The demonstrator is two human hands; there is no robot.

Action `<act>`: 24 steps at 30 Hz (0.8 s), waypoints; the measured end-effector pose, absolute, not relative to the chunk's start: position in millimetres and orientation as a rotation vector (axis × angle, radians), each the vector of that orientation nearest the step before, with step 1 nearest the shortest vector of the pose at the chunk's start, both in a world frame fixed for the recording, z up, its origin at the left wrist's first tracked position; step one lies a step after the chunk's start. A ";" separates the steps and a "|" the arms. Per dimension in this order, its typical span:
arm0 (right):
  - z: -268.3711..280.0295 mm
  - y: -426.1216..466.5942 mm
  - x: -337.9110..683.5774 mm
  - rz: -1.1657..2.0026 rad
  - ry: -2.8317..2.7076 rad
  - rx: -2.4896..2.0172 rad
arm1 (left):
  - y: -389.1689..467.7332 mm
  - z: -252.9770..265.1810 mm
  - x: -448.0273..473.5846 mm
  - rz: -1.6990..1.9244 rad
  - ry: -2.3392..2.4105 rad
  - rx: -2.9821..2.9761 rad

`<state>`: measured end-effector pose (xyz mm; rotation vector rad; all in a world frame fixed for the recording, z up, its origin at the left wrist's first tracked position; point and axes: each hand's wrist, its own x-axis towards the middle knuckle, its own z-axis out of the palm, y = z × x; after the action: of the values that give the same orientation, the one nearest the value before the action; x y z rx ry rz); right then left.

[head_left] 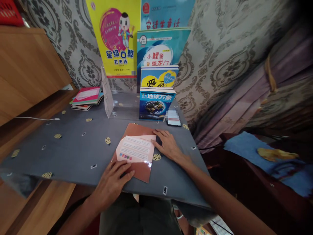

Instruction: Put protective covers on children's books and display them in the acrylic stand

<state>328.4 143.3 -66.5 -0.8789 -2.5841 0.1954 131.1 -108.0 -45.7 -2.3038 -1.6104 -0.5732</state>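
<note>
A thin brown-covered book (139, 130) lies on the grey tablecloth in front of me, tilted a little, with a pale text panel that reads upside down. My left hand (114, 176) rests flat on its lower left edge, fingers spread. At the upper right edge is my right hand (170, 147), its thumb and fingers apart and touching the cover's border. Behind the book, a clear acrylic stand (107, 93) holds several upright books, among them a blue book with a globe (154, 106) in front and a yellow book (122, 39) at the left.
A phone (174, 118) leans beside the stand's right end. Stacked booklets (86, 96) lie at the back left, near a white cable (36, 118). A wooden cabinet (31, 65) borders the left side. On the right are a purple curtain (234, 94) and a blue cloth (244, 143).
</note>
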 end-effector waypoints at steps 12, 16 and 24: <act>-63.3 65.1 420.1 0.003 -2.441 -0.965 | -91.6 -43.7 119.2 -0.449 -1.835 -2.399; -63.9 18.7 435.0 0.058 -2.368 -0.973 | -65.4 -39.0 114.3 -0.343 -1.865 -2.380; -49.0 21.3 430.8 0.120 -2.445 -0.931 | -38.7 -41.1 112.0 -0.370 -1.875 -2.301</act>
<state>430.8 21.3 -49.0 -0.9312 -2.4454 0.1202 112.0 -38.7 -41.1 -2.3015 -1.8747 -0.3701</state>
